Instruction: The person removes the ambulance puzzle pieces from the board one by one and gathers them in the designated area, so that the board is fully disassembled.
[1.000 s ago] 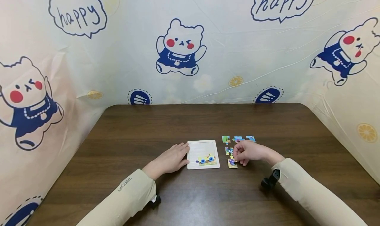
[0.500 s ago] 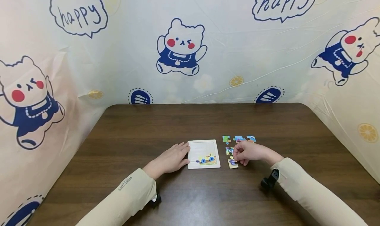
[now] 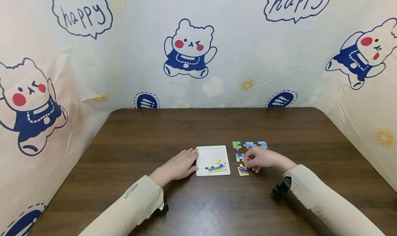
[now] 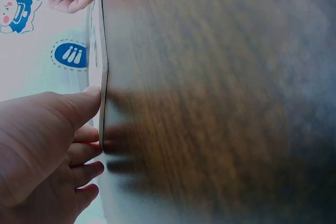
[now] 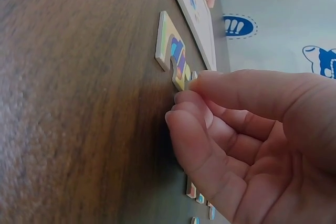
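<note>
A square white puzzle tray (image 3: 211, 153) lies on the table, with joined yellow vehicle pieces (image 3: 216, 166) in its lower right part. My left hand (image 3: 178, 165) rests at the tray's left edge, fingers extended; in the left wrist view its thumb (image 4: 79, 106) touches the rim. To the right of the tray, my right hand (image 3: 258, 159) pinches the corner of the nearest jigsaw piece (image 5: 170, 51), yellow with purple, between thumb and fingertips. That piece lies slightly turned on the table. The right fingers cover part of another piece (image 3: 238, 157) just behind it.
Behind the right hand lie a green piece (image 3: 236, 145) and two blue ones, a middle piece (image 3: 249, 144) and a right-hand piece (image 3: 262, 144). The brown wooden table (image 3: 186, 125) meets a printed cloth backdrop (image 3: 232, 57) at its back and sides.
The nearest jigsaw piece has turned slightly under the right fingertips. The left hand and the tray keep their places.
</note>
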The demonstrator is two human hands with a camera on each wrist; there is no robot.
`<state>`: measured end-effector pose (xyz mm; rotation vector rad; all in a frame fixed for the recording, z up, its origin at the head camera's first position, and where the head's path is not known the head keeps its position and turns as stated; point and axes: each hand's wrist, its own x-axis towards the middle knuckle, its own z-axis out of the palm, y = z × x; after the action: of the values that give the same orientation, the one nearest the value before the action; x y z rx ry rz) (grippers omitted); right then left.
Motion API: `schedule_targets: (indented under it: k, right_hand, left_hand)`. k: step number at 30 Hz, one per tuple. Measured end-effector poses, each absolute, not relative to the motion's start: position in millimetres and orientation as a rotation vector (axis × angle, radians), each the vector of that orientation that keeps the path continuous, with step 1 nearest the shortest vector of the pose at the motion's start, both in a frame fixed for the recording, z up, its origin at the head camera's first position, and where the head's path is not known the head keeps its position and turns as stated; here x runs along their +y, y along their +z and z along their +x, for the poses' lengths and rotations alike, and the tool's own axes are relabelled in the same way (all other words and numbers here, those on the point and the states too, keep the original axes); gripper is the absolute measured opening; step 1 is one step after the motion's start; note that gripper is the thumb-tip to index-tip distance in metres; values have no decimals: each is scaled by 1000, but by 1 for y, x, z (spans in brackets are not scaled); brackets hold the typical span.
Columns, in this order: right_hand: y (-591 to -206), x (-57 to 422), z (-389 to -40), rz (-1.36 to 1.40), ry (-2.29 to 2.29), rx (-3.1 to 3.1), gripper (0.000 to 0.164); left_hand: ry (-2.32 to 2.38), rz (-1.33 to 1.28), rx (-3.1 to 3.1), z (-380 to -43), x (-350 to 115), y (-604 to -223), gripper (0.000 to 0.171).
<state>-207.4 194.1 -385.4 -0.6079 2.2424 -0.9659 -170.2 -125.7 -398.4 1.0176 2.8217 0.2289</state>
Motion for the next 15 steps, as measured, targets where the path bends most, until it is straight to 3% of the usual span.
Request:
schedule_targets:
  k: [15]
  right_hand:
    - [-384, 195, -206, -588, -967, 2245, 5]
  left_hand:
    - [251, 1032, 2824, -169, -125, -396, 41]
